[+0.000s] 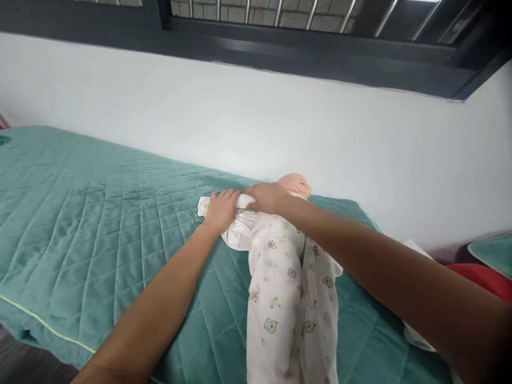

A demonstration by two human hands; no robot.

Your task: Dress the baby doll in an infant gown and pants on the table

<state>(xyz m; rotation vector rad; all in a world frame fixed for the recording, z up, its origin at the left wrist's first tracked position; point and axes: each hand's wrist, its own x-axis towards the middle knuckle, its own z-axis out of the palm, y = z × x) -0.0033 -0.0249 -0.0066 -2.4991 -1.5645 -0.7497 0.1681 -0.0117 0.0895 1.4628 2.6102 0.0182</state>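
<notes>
- Far left of the doll: just green quilted cover, same stuff it's lying on. No work to speak of over there afaict.
- Next, left hand, palm down just left of the doll's upper body, fingers close together over the white fabric. Can't tell if it's gripping or only pressing, b/c the underside is hidden.
- That white fabric sticks out left of the doll, bunched & wrinkly. Imo this is the unfinished bit: smoothing/straightening prob left to do here.
- Right hand, near the left one, bent over the doll's upper body just below the head, thumb by a white roll of fabric. Fingers narrow-ish; can't tell if they're pinching anything.
- Doll itself: on the cover near the wall, head bare. Printed cloth runs from below the head toward the camera, so covering the body looks mostly done, tho it's loose w/ folds.
- Far right of the doll: smth red, partly behind the right forearm.
- Brands/labels: none readable rn. Only little cartoon animals on the cloth, no legible txt.
</notes>
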